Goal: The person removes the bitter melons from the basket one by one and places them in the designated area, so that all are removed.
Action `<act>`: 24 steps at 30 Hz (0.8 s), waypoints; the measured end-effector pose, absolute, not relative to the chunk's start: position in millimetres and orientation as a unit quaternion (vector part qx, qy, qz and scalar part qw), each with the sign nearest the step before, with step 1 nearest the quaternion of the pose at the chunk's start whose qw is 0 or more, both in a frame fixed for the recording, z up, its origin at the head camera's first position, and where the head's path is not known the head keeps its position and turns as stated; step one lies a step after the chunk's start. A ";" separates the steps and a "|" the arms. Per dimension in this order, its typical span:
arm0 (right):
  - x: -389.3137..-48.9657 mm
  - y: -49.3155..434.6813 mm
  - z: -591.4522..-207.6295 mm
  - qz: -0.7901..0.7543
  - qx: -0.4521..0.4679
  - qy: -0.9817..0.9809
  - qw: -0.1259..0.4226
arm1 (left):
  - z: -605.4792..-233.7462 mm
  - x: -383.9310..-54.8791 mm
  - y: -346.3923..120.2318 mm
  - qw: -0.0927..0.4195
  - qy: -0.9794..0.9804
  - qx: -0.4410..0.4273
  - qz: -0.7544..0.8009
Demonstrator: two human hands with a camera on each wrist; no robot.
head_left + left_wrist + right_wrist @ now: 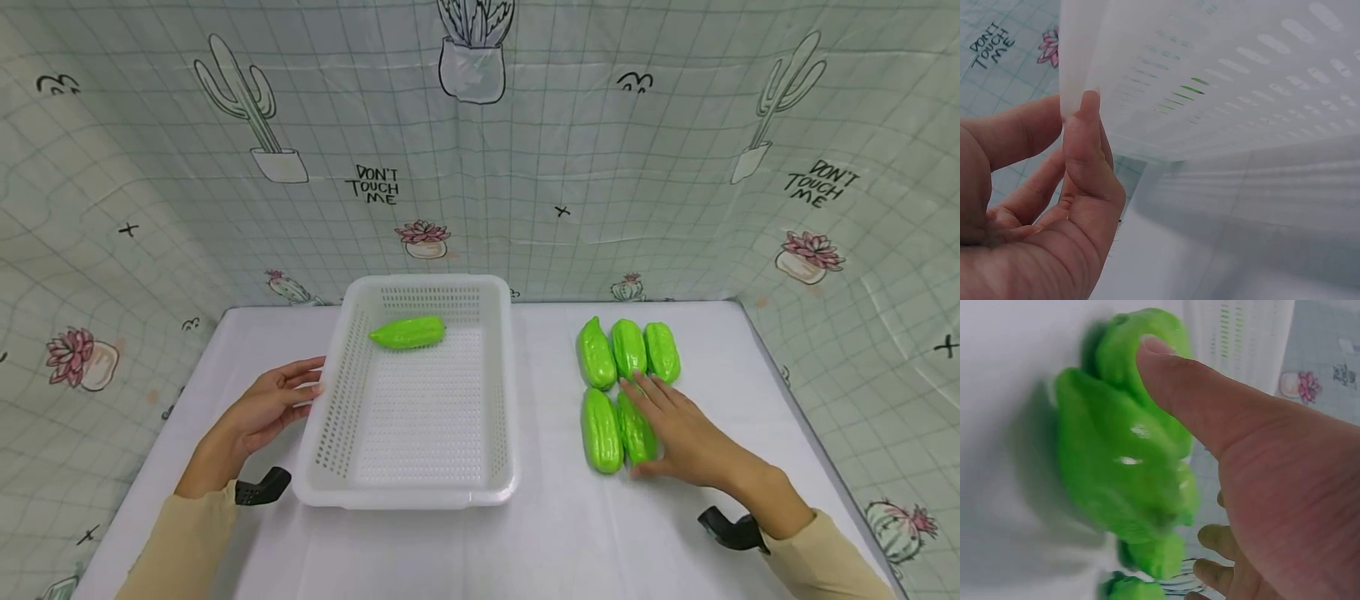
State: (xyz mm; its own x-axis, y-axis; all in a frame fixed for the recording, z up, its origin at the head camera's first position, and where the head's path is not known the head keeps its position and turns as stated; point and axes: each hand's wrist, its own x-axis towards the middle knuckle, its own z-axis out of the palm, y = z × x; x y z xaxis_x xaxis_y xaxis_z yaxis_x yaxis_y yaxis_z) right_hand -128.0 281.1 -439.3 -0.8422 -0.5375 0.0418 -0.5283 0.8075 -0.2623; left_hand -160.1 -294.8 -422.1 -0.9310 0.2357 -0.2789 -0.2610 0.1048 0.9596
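My left hand [262,408] pinches the left rim of a white plastic basket [408,497], thumb and fingers at its edge; the left wrist view shows this hand [1088,181] close up at the slotted wall [1260,69]. In the basket's far part lies one green bitter melon [408,333]. My right hand [693,446] is over the near right bitter melon [636,433] of a group on the table, fingers spread and partly covering it. From the right wrist, the thumb [1179,375] reaches across the bright green bitter melons [1116,456].
Beside the covered one lies another bitter melon [602,429], with three more [628,346] in a row behind. Everything stands on a white-covered table [551,533]. A grid-patterned cloth [510,167] with cactus drawings hangs behind and at both sides.
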 end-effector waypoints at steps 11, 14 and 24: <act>-148.5 242.0 -392.1 -0.104 -0.310 0.944 -0.048 | -418.7 -160.6 -295.4 0.182 0.713 -0.014 0.677; -154.4 223.1 -382.0 -0.107 -0.315 0.942 -0.043 | -419.6 -160.6 -295.8 0.183 0.712 -0.013 0.678; -173.8 158.5 -368.0 -0.090 -0.318 0.943 -0.027 | -422.3 -160.2 -295.3 0.183 0.714 -0.005 0.676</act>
State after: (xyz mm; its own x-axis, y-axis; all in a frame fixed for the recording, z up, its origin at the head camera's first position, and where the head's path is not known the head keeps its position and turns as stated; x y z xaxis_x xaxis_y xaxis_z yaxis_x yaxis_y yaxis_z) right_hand -173.8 158.5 -368.0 -0.7961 -0.5955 0.1072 -0.6051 0.7815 -0.1519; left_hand -160.2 -295.3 -422.3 -0.9329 0.2399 -0.2687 -0.2549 0.0871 0.9630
